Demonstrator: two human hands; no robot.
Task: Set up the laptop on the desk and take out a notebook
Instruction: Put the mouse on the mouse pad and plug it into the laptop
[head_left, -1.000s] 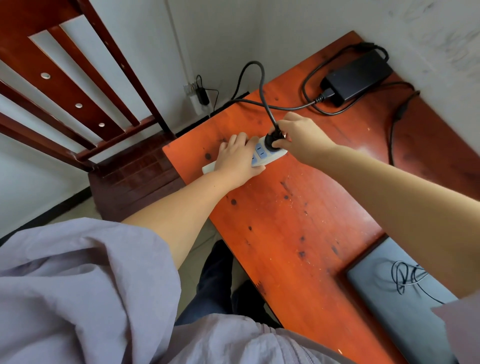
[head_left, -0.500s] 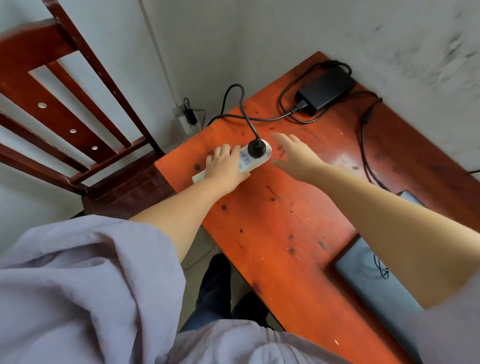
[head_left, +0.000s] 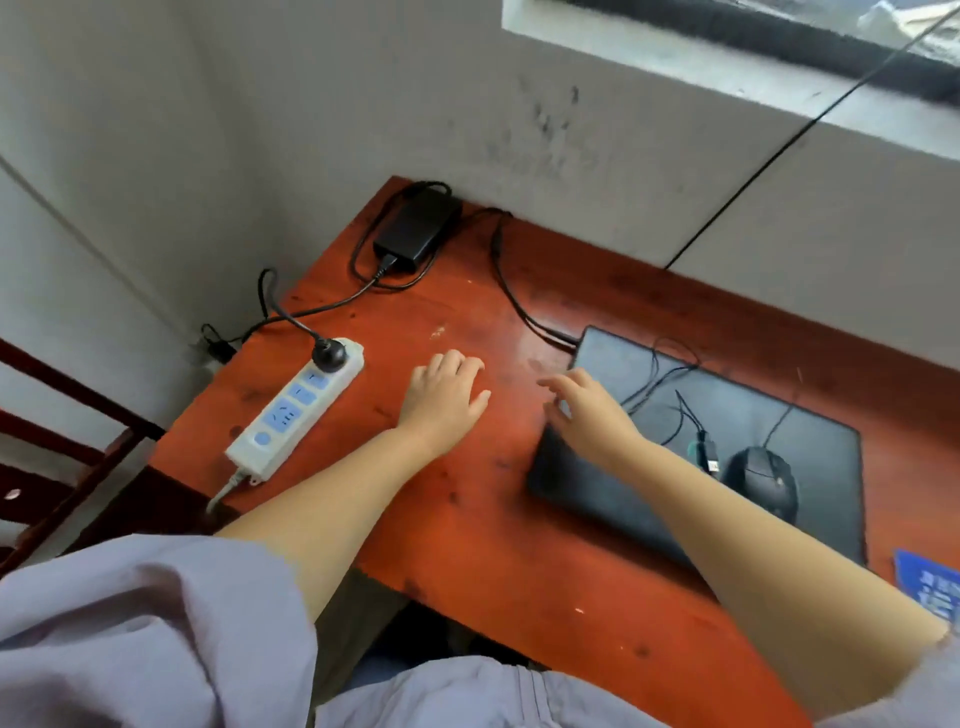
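A closed dark laptop (head_left: 691, 447) lies flat on the red wooden desk (head_left: 467, 545), right of centre. A black mouse (head_left: 762, 480) and its thin cable rest on the lid. My right hand (head_left: 587, 415) hovers with spread fingers over the laptop's left edge, holding nothing. My left hand (head_left: 444, 397) lies palm down on the bare desk just left of the laptop, also with nothing in it. A white power strip (head_left: 296, 410) with a black plug in its far socket lies at the desk's left edge. No notebook is clearly visible.
A black power brick (head_left: 418, 231) sits in the desk's far corner, its cables running to the strip and the laptop. A blue item (head_left: 930, 584) pokes in at the right edge. Walls close the far sides; a wooden chair (head_left: 62, 467) stands left.
Both hands have left the power strip and moved right toward the laptop. The plug stays in the strip. The view has swung right, bringing the whole laptop and mouse into sight.
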